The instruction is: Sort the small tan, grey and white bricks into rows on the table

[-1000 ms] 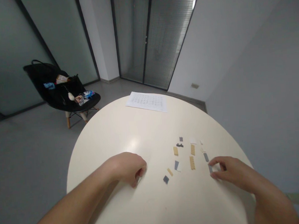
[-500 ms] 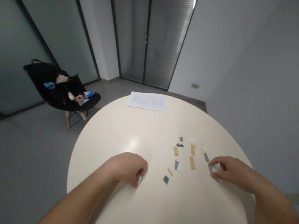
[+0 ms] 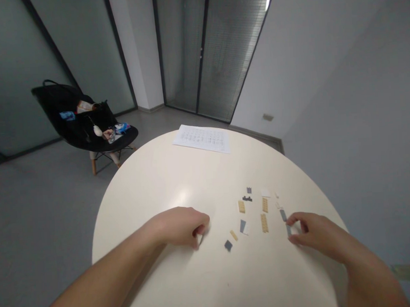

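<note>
Head view: black bag (image 3: 56, 99) on chair (image 3: 128, 139), well beyond the hands (image 3: 176, 228) (image 3: 315, 232).

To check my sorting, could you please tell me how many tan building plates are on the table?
4. A short plate and a narrow strip lie leftmost; a long plate and a second long plate lie right of them. Some may be hidden.

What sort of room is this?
Likely a small office or meeting room: glass partition walls, a glass door with blinds, and a round white table carrying a printed sheet.
</note>
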A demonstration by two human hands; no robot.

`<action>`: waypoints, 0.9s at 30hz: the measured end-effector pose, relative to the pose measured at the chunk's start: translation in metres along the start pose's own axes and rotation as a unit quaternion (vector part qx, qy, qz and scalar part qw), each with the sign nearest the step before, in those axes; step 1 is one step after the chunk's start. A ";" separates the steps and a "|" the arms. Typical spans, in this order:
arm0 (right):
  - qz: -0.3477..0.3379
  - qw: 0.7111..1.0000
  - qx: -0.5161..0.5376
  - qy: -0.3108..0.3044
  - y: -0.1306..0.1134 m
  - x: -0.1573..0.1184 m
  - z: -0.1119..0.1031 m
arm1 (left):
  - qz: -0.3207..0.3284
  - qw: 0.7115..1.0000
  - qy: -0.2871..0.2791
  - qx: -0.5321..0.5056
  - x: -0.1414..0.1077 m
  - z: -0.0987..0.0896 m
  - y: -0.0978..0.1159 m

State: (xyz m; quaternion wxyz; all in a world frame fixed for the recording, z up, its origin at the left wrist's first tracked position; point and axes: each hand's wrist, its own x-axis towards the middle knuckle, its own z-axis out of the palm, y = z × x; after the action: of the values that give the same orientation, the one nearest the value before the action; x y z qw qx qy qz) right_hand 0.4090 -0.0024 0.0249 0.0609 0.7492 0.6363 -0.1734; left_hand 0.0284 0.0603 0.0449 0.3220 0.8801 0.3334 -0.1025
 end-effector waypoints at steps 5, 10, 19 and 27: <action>0.004 1.000 -0.006 0.002 -0.003 -0.001 -0.001 | 0.020 0.996 0.029 -0.086 0.004 -0.001 -0.001; -0.002 1.000 0.004 0.010 -0.003 -0.002 -0.002 | 0.024 0.988 0.055 -0.145 0.005 0.000 -0.002; -0.001 0.997 0.008 0.071 0.003 -0.005 -0.008 | 0.020 0.950 0.104 -0.293 0.017 0.009 -0.001; -0.184 0.954 0.069 0.228 -0.072 -0.020 -0.005 | 0.036 0.882 0.107 -0.458 0.030 0.022 0.002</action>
State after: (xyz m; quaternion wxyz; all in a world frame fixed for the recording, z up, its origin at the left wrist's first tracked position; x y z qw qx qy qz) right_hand 0.3371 -0.0063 0.0457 -0.1707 0.6415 0.7463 -0.0491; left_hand 0.0532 0.0604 0.0168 0.6552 0.6511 0.3441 0.1685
